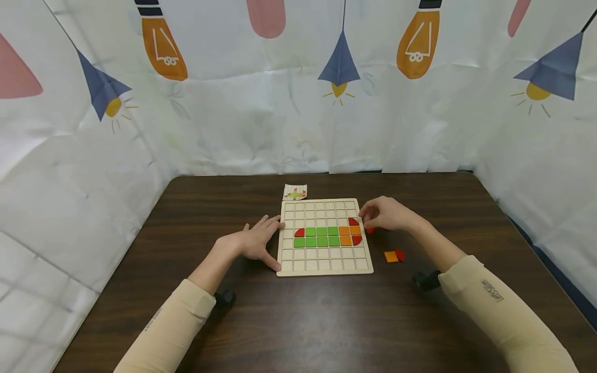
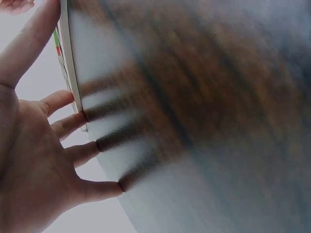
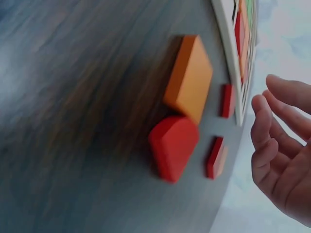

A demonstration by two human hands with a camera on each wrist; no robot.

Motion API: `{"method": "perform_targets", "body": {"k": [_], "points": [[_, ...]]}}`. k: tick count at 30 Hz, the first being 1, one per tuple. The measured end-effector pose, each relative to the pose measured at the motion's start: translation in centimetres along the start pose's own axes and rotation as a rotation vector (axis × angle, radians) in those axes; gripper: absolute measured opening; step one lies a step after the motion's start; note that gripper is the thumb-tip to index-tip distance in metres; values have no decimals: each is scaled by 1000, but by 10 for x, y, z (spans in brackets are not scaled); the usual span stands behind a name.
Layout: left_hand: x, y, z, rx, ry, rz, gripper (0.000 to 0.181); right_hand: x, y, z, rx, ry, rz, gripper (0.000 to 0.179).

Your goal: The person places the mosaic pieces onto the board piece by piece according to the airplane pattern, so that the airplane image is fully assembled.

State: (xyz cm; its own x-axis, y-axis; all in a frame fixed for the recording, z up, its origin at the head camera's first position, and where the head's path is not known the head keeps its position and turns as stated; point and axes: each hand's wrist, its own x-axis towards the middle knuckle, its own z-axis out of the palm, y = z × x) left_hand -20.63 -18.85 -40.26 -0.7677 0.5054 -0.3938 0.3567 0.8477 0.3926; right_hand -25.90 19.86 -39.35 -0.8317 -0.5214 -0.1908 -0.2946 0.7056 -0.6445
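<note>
A pale wooden grid board [image 1: 322,266] lies on the table, holding rows of green squares [image 1: 316,241], orange squares [image 1: 345,240] and red rounded pieces [image 1: 299,232]. My left hand [image 1: 252,242] touches its left edge with spread, straight fingers; the left wrist view shows the fingertips along the board's side [image 2: 71,63]. Just off the board's right edge, my right hand [image 1: 388,213] hovers with loosely bent fingers. Nothing shows between its fingers [image 3: 262,121] in the right wrist view. Below it lie a loose orange square [image 3: 187,82] and a red quarter-round piece [image 3: 176,145].
Two more small red pieces lie near the board's right edge, one [image 3: 227,101] beside it and one [image 3: 214,158] farther off. A small pattern card [image 1: 295,192] sits behind the board's back left corner. The dark wooden table [image 1: 298,321] meets a printed curtain [image 1: 261,129].
</note>
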Motion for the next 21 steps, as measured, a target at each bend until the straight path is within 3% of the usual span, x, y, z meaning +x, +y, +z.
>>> {"method": "perform_targets", "body": {"k": [7, 21], "points": [[-1, 0, -1, 3, -2, 0, 115, -7, 19, -5, -11, -41, -7, 25], [-2, -1, -1, -42, 15, -5, 116, -9, 24, 1, -79, -49, -11, 28]]}}
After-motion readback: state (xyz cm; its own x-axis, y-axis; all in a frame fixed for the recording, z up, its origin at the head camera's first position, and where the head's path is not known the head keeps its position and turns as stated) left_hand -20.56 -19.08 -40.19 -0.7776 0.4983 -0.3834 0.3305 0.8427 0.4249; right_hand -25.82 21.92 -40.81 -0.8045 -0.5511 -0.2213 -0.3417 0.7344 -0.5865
